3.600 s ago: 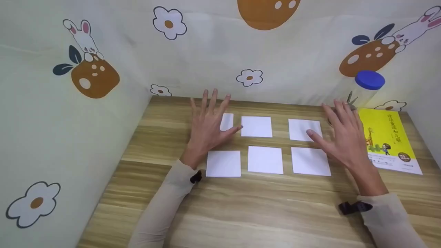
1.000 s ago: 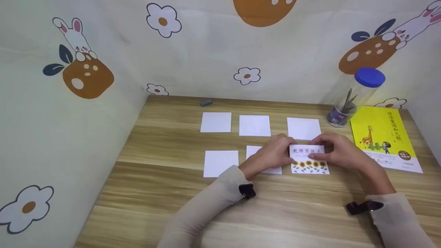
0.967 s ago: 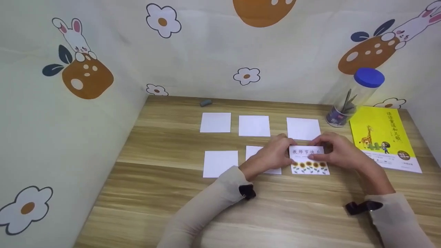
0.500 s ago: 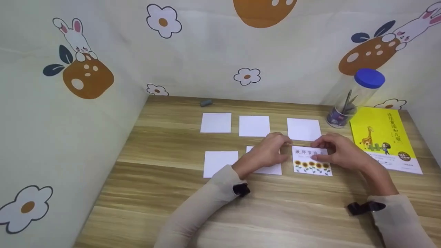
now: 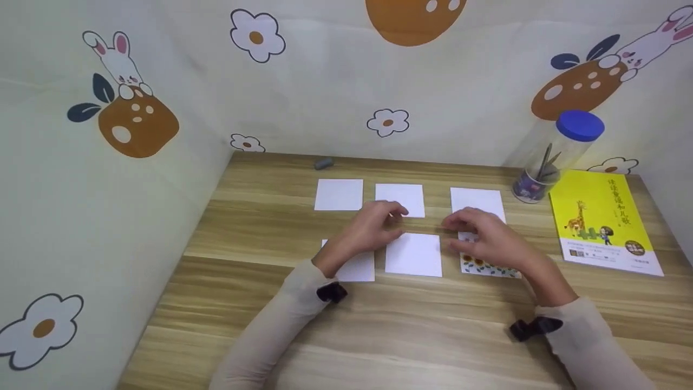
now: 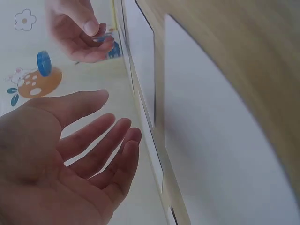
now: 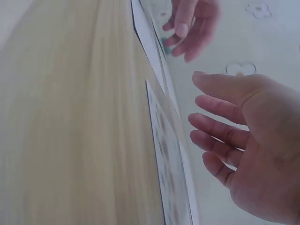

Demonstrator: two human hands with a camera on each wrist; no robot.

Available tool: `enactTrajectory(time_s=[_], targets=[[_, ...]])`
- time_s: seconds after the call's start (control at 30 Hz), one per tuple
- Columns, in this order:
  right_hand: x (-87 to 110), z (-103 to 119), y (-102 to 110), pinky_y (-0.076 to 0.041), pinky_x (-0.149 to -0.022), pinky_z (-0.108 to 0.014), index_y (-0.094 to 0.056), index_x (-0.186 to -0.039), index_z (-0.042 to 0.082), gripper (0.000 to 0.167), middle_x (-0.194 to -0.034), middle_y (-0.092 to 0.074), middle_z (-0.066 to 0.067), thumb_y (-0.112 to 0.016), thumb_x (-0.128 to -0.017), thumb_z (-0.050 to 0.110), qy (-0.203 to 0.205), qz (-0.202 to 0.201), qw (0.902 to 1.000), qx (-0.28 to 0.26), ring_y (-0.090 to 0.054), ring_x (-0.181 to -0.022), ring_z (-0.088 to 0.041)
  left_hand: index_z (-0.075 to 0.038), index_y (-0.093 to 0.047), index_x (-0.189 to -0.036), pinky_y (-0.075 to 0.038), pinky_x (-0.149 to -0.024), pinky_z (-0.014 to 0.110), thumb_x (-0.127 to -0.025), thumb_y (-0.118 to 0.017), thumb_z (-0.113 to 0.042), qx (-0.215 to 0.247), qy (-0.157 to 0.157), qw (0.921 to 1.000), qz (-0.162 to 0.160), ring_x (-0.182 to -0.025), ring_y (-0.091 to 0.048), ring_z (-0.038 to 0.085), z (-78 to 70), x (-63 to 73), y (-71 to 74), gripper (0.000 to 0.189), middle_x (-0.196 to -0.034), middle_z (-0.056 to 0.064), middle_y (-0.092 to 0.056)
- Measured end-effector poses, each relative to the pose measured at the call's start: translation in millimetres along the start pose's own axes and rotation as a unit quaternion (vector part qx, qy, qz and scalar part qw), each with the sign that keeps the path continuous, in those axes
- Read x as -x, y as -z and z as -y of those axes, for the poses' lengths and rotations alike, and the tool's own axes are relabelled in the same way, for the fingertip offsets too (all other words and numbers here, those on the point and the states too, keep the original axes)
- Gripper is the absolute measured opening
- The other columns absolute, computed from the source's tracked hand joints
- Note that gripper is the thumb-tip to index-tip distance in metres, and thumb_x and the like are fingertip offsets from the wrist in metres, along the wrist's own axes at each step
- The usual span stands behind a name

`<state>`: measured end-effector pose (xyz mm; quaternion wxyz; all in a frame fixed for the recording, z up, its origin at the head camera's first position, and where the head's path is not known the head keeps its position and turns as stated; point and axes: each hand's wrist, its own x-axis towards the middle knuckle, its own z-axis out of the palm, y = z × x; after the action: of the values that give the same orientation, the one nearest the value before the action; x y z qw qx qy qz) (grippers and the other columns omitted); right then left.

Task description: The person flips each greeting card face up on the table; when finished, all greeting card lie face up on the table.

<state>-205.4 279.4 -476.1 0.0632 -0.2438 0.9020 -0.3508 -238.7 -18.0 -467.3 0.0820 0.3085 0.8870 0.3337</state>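
Two rows of square cards lie on the wooden table. My left hand (image 5: pixel 365 230) hovers between the rows with loosely bent fingers, near the blank front-middle card (image 5: pixel 413 255) and partly over the front-left card (image 5: pixel 354 268). Nothing sits in its grasp in the left wrist view. My right hand (image 5: pixel 490 238) is above the sunflower card (image 5: pixel 490 269) at the front right and covers much of it. Its fingers are relaxed and apart, holding nothing in the right wrist view. Behind are blank white cards: back left (image 5: pixel 339 194), back middle (image 5: pixel 398 195) and back right (image 5: pixel 476 199).
A clear jar with a blue lid (image 5: pixel 580 125) and pencils inside stands at the back right. Beside it lies a yellow book (image 5: pixel 601 211). A small grey eraser-like piece (image 5: pixel 324 163) rests near the back edge, before a patterned curtain (image 5: pixel 314 97).
The front-right card went from blank side up to its sunflower side up. Both hands have let go of it and shifted left, the left hand farther.
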Motion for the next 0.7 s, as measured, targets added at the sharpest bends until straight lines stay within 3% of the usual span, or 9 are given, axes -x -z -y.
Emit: enactTrajectory(time_s=[0.17,0.37,0.53,0.7], targets=[[-17.6,15.6,-17.9,-0.056,-0.107,-0.051,-0.072,-0.128,0.007,0.048,-0.123,-0.075,-0.006,-0.087,-0.094,0.037,0.011,0.024,0.9989,0.039,-0.07,-0.118,-0.024,0.0,-0.073,-0.131,-0.061,-0.103,0.042,-0.098,-0.079,-0.013,0.011,0.012,0.9997,0.017,-0.116,-0.072,0.029,7.9,10.1,6.8,0.036,-0.125,0.016,-0.077],[-22.6,28.6,-28.9,-0.051,-0.108,-0.052,-0.068,-0.135,0.008,0.079,-0.126,-0.068,-0.008,-0.094,-0.079,0.057,0.0,0.045,0.9942,0.098,-0.061,-0.121,-0.028,-0.005,-0.073,-0.133,-0.055,-0.108,0.04,-0.093,-0.087,-0.023,-0.02,0.015,0.9973,0.069,-0.118,-0.067,0.025,11.5,20.0,8.9,0.046,-0.127,0.011,-0.074],[-21.1,30.9,-34.3,-0.048,-0.109,-0.052,-0.066,-0.138,0.009,0.083,-0.127,-0.066,-0.009,-0.096,-0.076,0.055,-0.011,0.034,0.9943,0.101,-0.057,-0.122,-0.028,-0.009,-0.071,-0.138,-0.052,-0.105,0.041,-0.084,-0.095,-0.031,-0.052,0.007,0.9948,0.087,-0.119,-0.057,0.026,8.9,25.6,8.3,0.063,-0.128,0.012,-0.066],[-19.8,29.1,-35.7,-0.049,-0.105,-0.048,-0.065,-0.14,0.01,0.081,-0.127,-0.065,-0.007,-0.097,-0.078,0.05,-0.014,0.035,0.996,0.08,-0.055,-0.121,-0.026,-0.015,-0.065,-0.146,-0.051,-0.107,0.04,-0.08,-0.098,-0.033,-0.058,0.025,0.9932,0.098,-0.126,-0.049,0.025,5.7,30.3,5.6,0.076,-0.134,0.012,-0.058]])
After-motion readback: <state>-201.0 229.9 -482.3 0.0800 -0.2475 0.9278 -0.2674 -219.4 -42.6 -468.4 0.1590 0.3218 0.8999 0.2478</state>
